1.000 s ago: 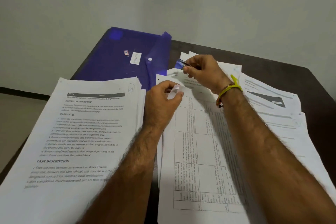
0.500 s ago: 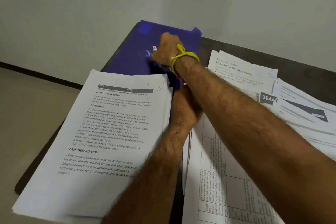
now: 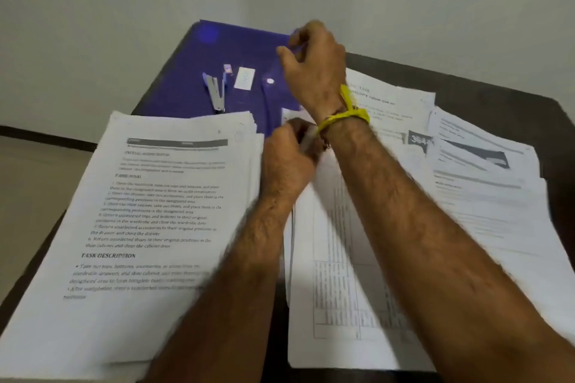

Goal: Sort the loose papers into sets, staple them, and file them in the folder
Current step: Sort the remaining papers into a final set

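Papers lie in three spreads across the dark surface (image 3: 529, 109): a thick stack (image 3: 149, 227) at 9 o'clock, a table-printed set (image 3: 339, 305) at 6 o'clock and loose sheets (image 3: 485, 183) at 3 o'clock, several overhanging the near edge. Left hand (image 3: 286, 162) pinches the top corner of the table-printed set, while right hand (image 3: 314, 62), fingers loosely curled and holding nothing, hovers over the blue folder (image 3: 193, 78) at 12 o'clock. A stapler (image 3: 214, 93) lies on the folder, whose far corner reaches the surface's edge by the wall.

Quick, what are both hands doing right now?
Left hand: fingers curled round the corner of the table sheet.
Right hand: above the purple folder, fingers loosely curled, holding nothing I can see.
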